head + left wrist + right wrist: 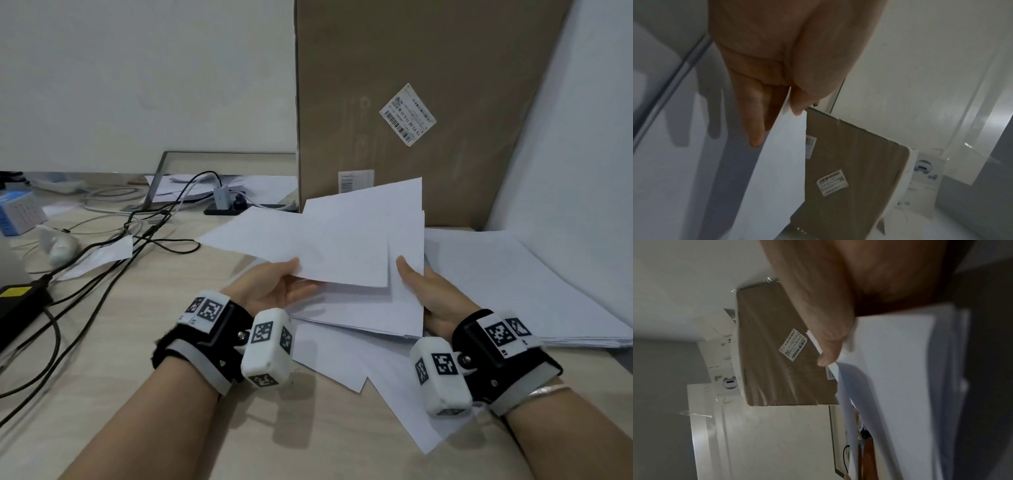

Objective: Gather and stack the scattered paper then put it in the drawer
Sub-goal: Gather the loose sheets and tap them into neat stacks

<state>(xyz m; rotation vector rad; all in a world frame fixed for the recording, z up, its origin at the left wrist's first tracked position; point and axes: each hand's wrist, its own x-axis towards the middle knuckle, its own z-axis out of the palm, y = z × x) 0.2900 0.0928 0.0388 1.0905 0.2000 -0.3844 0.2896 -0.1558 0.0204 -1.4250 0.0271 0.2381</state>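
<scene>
A pale wood-grain counter (144, 359) against a white wall carries a tall cardboard box (411, 85) bearing a barcode label (407, 114), with tangled black cables (113, 246) and a black power adapter (17, 305) off to the left. Above it, a person's left hand (274, 291) pinches the lower left edge of a fanned handful of white paper sheets (342, 240), thumb on top and fingers beneath. The right hand (428, 294) grips the same sheets at their right edge, thumb pressed on top. The sheets are lifted, uneven and overlapping. More loose paper (513, 281) lies spread on the counter beneath and to the right.
</scene>
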